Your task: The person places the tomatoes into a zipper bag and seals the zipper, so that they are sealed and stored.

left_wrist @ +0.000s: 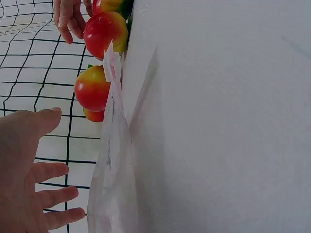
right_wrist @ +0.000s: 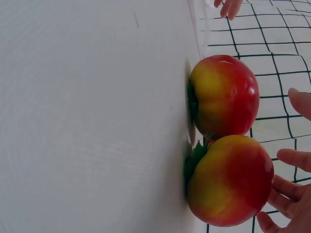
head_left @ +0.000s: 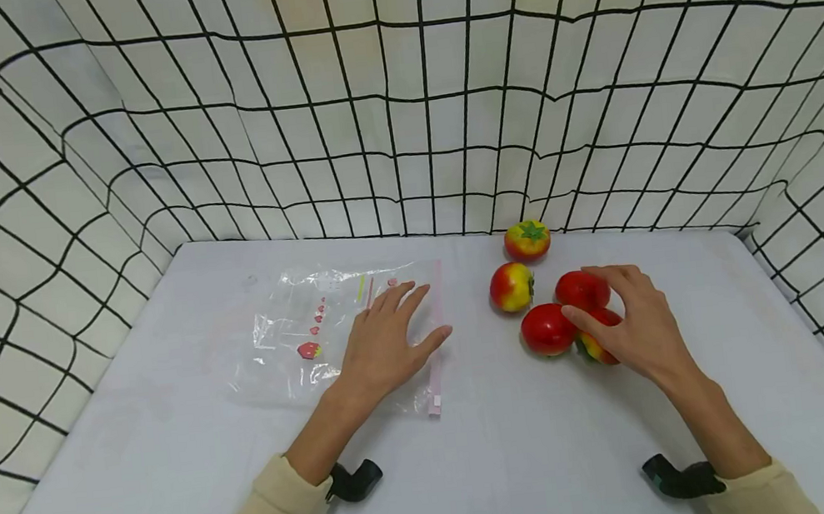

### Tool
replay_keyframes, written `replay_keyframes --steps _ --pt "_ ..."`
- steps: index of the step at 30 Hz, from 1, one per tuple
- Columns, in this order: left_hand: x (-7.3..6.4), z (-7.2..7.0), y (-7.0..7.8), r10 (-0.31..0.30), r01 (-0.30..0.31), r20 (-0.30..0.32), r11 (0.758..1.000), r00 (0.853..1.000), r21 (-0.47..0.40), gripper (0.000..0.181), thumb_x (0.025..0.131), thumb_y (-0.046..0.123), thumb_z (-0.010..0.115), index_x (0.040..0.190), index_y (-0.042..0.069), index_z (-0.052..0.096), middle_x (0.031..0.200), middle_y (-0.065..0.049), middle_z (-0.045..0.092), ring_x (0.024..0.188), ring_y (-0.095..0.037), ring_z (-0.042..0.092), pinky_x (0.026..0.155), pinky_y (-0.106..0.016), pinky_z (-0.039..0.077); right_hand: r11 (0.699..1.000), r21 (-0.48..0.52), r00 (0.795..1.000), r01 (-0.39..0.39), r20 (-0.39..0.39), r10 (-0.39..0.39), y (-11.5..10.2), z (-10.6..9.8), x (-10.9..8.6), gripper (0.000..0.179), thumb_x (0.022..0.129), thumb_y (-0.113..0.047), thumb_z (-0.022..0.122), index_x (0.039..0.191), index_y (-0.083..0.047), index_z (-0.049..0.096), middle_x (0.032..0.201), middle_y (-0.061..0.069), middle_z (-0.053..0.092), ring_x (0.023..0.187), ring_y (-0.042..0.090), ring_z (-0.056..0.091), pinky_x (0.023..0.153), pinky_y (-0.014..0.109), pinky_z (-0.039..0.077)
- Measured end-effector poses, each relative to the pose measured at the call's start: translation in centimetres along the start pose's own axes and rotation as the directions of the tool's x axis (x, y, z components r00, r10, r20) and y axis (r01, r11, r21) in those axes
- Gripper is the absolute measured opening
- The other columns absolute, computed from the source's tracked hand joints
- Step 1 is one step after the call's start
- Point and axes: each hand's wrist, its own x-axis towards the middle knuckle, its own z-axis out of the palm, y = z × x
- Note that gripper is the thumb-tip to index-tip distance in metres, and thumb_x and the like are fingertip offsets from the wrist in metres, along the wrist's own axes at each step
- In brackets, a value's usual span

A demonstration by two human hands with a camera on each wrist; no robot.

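A clear plastic zip bag (head_left: 281, 375) with small strawberry prints and a pink closure edge lies flat on the white table. My left hand (head_left: 383, 344) is over its right part, fingers spread, holding nothing; whether it touches the plastic is unclear. To the right sit several glossy red-and-yellow fruits with green leafy tops, like persimmons. My right hand (head_left: 642, 329) is at the right side of this group, thumb and fingers apart around a red persimmon (head_left: 577, 288) and a partly hidden persimmon (head_left: 597, 350). In the right wrist view, its fingers are beside the nearest persimmon (right_wrist: 231, 180), not closed around it.
Another red persimmon (head_left: 546, 330) sits left of my right thumb. Farther back are a red-yellow persimmon (head_left: 511, 288) and one with its leaves up (head_left: 527, 241). A black wire grid (head_left: 388, 96) over white sheeting borders the table (head_left: 508, 456) at back and sides.
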Motion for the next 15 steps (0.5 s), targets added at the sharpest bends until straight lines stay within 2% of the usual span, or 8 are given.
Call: replay_keyframes --steps 15 --pt "-0.63 0.16 -0.14 -0.013 0.018 0.063 0.996 0.998 -0.083 0.07 0.096 0.051 0.068 0.157 0.024 0.047 0.162 -0.006 0.047 0.153 -0.03 0.041 0.121 -0.06 0.04 0.996 0.086 1.0 0.01 -0.011 -0.009 0.91 0.19 -0.67 0.07 0.091 -0.04 0.078 0.151 -0.014 0.052 0.149 0.022 0.049 0.137 0.043 0.044 0.098 0.074 0.052"
